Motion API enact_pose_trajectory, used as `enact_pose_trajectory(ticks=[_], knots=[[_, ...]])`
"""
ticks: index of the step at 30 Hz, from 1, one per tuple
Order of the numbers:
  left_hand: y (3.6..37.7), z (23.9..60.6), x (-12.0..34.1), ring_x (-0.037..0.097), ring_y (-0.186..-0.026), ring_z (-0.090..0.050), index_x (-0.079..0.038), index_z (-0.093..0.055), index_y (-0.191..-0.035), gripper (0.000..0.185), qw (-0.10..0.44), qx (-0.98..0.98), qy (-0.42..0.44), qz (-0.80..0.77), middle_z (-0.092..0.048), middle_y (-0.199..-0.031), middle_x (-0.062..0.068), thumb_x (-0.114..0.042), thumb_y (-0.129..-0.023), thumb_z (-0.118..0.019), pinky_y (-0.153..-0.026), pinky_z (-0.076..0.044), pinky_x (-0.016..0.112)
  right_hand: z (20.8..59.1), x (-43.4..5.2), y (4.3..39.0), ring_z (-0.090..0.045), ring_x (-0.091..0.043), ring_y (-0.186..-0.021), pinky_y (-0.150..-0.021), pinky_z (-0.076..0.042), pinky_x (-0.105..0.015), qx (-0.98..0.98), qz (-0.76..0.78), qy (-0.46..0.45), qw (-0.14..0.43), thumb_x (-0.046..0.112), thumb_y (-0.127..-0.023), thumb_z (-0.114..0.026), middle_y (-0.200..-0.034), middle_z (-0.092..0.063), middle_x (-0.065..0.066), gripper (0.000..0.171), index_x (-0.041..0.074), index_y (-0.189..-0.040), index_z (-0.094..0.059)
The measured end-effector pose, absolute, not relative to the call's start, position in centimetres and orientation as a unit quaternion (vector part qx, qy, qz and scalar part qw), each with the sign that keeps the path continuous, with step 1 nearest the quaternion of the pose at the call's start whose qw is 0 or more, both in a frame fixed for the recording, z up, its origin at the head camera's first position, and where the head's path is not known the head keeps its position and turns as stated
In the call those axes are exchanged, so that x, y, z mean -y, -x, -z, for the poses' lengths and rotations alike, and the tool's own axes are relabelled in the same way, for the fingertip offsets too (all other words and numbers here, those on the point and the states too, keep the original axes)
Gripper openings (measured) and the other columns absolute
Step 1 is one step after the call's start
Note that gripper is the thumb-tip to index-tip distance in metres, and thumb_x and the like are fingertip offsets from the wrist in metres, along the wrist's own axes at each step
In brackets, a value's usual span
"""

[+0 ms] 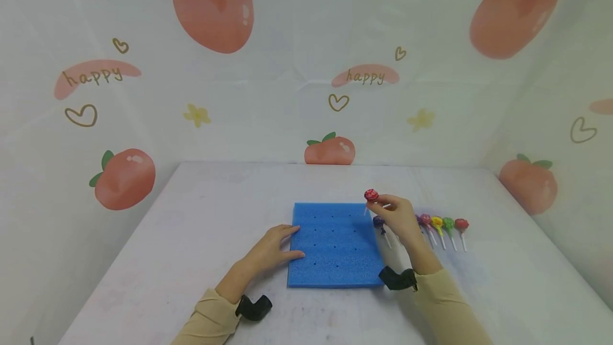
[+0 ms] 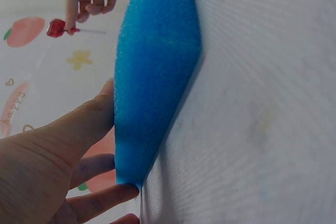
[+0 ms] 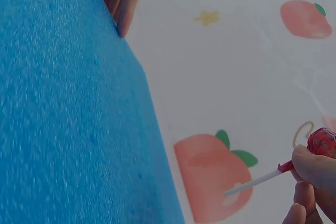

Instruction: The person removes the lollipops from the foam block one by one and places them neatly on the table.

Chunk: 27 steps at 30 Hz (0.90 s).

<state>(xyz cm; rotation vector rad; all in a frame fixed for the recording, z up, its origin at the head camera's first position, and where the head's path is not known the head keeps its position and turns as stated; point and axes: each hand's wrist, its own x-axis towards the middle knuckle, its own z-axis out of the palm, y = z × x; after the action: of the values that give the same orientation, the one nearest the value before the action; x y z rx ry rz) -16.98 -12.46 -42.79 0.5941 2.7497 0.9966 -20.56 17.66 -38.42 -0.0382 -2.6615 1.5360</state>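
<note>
We see our right hand (image 1: 399, 220) raised above the right edge of a blue foam pad (image 1: 335, 246), its fingers curled to pinch a red lollipop (image 1: 371, 195) by the white stick, just under the wrapped head. The head points up and away from us, and the stick slants down towards the pad's far right corner without touching the foam. In the right wrist view the same red lollipop (image 3: 321, 144) shows at the right edge, thumb and fingers closed on the stick where it meets the head, the bare end of the stick hanging free in the air beside the foam pad (image 3: 68, 119). Our left hand (image 1: 273, 252) lies flat on the white table (image 1: 191, 217) at the pad's left edge, fingers straight and spread, the fingertips resting on the foam; it grips nothing. The left wrist view confirms this: our left hand (image 2: 58, 156) has its extended fingers against the edge of the foam pad (image 2: 155, 77). The pad lies flat on the table near its middle, and rows of small dark holes dot its top. A purple lollipop (image 1: 379, 222) lies on the table just beside the pad's right edge, partly hidden by our right hand. Further right a row of lollipops (image 1: 442, 225) lies side by side, sticks pointing towards us.
</note>
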Motion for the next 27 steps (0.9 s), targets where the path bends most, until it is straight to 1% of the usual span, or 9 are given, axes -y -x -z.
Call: enact_pose_trajectory(ticks=[3, 8, 11, 14, 18, 22, 23, 25, 27], knots=[[17.0, 42.9, 12.5, 0.039, -0.133, -0.038, -0.002, -0.045, -0.137, 0.068, 0.077, -0.918, -0.201, -0.333, -0.045, -0.139, 0.022, -0.035, -0.083, -0.069, -0.108, -0.033, 0.054, 38.5, -18.4, 20.5, -0.057, -0.017, -0.082, -0.066, -0.052, -0.022, 0.870, -0.491, 0.022, 0.034, 0.031, -0.087, -0.066, -0.106, -0.063, -0.018, 0.038, 0.002, -0.111, -0.065], [17.1, 43.0, 12.5, 0.039, -0.133, -0.037, -0.003, -0.044, -0.138, 0.068, 0.076, -0.917, -0.200, -0.336, -0.045, -0.140, 0.021, -0.035, -0.083, -0.069, -0.109, -0.033, 0.054, 38.4, -19.5, 20.1, -0.057, -0.020, -0.088, -0.068, -0.047, -0.018, 0.881, -0.470, 0.043, 0.043, 0.034, -0.088, -0.064, -0.108, -0.061, -0.019, 0.041, 0.001, -0.113, -0.064], [17.1, 43.1, 12.6, 0.039, -0.133, -0.037, -0.003, -0.044, -0.138, 0.068, 0.077, -0.916, -0.201, -0.337, -0.045, -0.140, 0.021, -0.035, -0.083, -0.069, -0.109, -0.033, 0.055, 38.5, -20.4, 20.0, -0.059, -0.020, -0.086, -0.067, -0.049, -0.019, 0.880, -0.470, 0.052, 0.044, 0.033, -0.088, -0.064, -0.109, -0.061, -0.019, 0.042, 0.000, -0.114, -0.063], [17.2, 43.1, 12.5, 0.039, -0.133, -0.038, -0.002, -0.044, -0.137, 0.068, 0.077, -0.916, -0.200, -0.338, -0.045, -0.139, 0.022, -0.035, -0.083, -0.069, -0.108, -0.033, 0.055, 38.4, -21.4, 19.9, -0.059, -0.018, -0.085, -0.066, -0.049, -0.019, 0.882, -0.465, 0.064, 0.040, 0.035, -0.089, -0.062, -0.112, -0.060, -0.019, 0.044, 0.000, -0.116, -0.061], [17.2, 43.2, 12.5, 0.039, -0.132, -0.038, -0.002, -0.045, -0.137, 0.068, 0.075, -0.918, -0.200, -0.336, -0.045, -0.139, 0.022, -0.035, -0.082, -0.069, -0.108, -0.033, 0.055, 38.4, -22.8, 19.6, -0.056, -0.023, -0.096, -0.067, -0.045, -0.018, 0.893, -0.441, 0.087, 0.036, 0.040, -0.089, -0.060, -0.119, -0.057, -0.022, 0.050, 0.001, -0.120, -0.059], [17.2, 43.2, 12.5, 0.040, -0.132, -0.039, -0.001, -0.045, -0.137, 0.068, 0.073, -0.917, -0.201, -0.337, -0.046, -0.138, 0.022, -0.034, -0.082, -0.070, -0.108, -0.033, 0.055, 38.4, -24.2, 19.4, -0.053, -0.032, -0.107, -0.077, -0.051, -0.026, 0.898, -0.426, 0.101, 0.032, 0.042, -0.091, -0.057, -0.126, -0.053, -0.023, 0.053, 0.001, -0.124, -0.056], [17.2, 43.2, 12.5, 0.040, -0.132, -0.039, -0.002, -0.045, -0.137, 0.068, 0.073, -0.917, -0.201, -0.337, -0.046, -0.139, 0.022, -0.034, -0.082, -0.070, -0.108, -0.033, 0.055, 38.4, -24.5, 19.3, -0.053, -0.033, -0.108, -0.078, -0.052, -0.028, 0.899, -0.424, 0.105, 0.032, 0.042, -0.091, -0.057, -0.126, -0.053, -0.024, 0.053, 0.001, -0.124, -0.056], [17.2, 43.1, 12.5, 0.040, -0.132, -0.039, -0.002, -0.045, -0.137, 0.068, 0.074, -0.917, -0.201, -0.337, -0.046, -0.139, 0.022, -0.034, -0.082, -0.070, -0.108, -0.033, 0.054, 38.4, -25.2, 19.2, -0.054, -0.034, -0.109, -0.078, -0.051, -0.028, 0.903, -0.415, 0.106, 0.034, 0.043, -0.091, -0.056, -0.127, -0.053, -0.024, 0.054, 0.001, -0.124, -0.056], [17.2, 43.1, 12.5, 0.039, -0.132, -0.039, -0.002, -0.045, -0.137, 0.068, 0.074, -0.917, -0.201, -0.336, -0.045, -0.139, 0.022, -0.035, -0.083, -0.069, -0.108, -0.033, 0.054, 38.5, -25.9, 19.1, -0.055, -0.035, -0.107, -0.074, -0.050, -0.025, 0.905, -0.410, 0.105, 0.038, 0.042, -0.092, -0.055, -0.125, -0.054, -0.026, 0.053, 0.000, -0.124, -0.056]])
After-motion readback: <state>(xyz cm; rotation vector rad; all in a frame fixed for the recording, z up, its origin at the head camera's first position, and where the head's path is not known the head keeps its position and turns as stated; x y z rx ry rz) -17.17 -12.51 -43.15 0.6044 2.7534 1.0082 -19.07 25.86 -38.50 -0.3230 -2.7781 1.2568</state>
